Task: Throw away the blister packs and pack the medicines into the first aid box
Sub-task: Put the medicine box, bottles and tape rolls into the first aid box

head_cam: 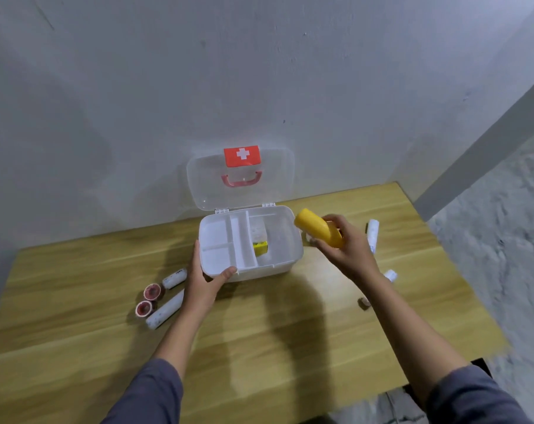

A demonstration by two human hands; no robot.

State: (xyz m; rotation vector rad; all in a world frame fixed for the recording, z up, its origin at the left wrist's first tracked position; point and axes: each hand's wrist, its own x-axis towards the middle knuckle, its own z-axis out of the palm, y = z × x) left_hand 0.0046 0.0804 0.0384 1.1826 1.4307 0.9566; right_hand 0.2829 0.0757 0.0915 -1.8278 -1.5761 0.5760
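Observation:
A white first aid box [285, 228] stands open on the wooden table, its clear lid [241, 179] leaning back against the wall. A small yellow pack [260, 248] lies in its large compartment. My left hand [206, 278] grips the box's front left corner. My right hand [345, 243] holds a yellow bottle [316, 226] tilted in the air beside the box's right end. Two white rolls [174, 278] [165, 310] and two red tape rolls [152, 291] [143, 308] lie left of the box. No blister pack is visible.
Right of the box lie a long white roll [372, 234], a short white item [390, 275] and a small brown thing [364, 302]. The wooden table [275, 347] ends at the wall behind and drops off at the right onto a grey floor [489, 240].

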